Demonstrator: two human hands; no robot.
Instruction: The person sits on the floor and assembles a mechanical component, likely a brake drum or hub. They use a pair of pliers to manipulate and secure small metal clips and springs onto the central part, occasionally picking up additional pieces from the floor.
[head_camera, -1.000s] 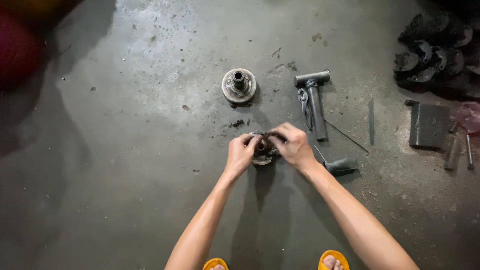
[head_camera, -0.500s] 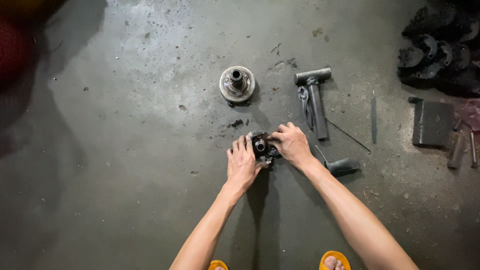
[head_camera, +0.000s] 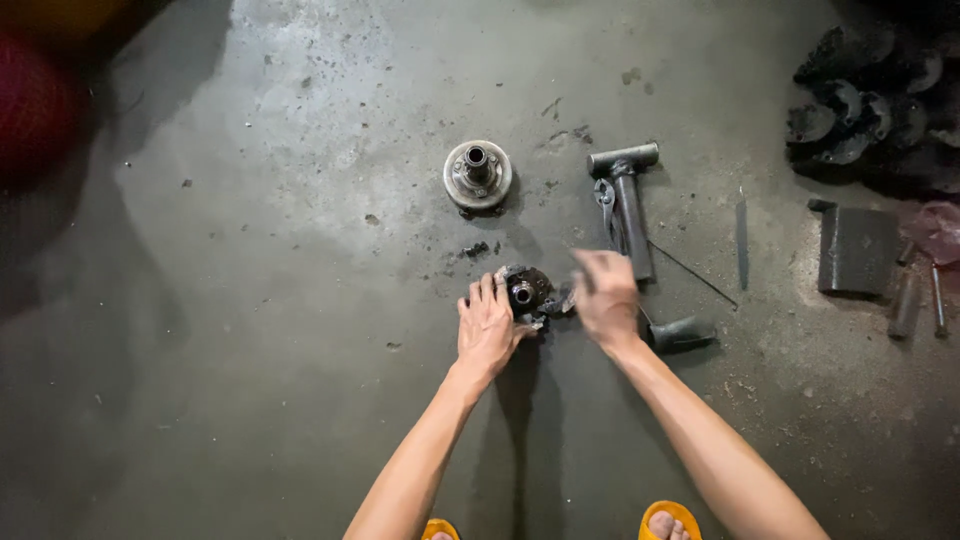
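The right hand (head_camera: 605, 293) is motion-blurred (its grip unreadable).

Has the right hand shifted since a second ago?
Yes. The right hand has come off the dark greasy part, moving right toward the T-handled tool.

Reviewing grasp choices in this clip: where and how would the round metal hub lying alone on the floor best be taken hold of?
Probably by its outer rim, from straight above. The round metal hub lies flat on the concrete floor with its short centre tube pointing up; the wide flange offers opposite edges for fingers. It sits apart from the hammer-like tool, so access all round looks free.
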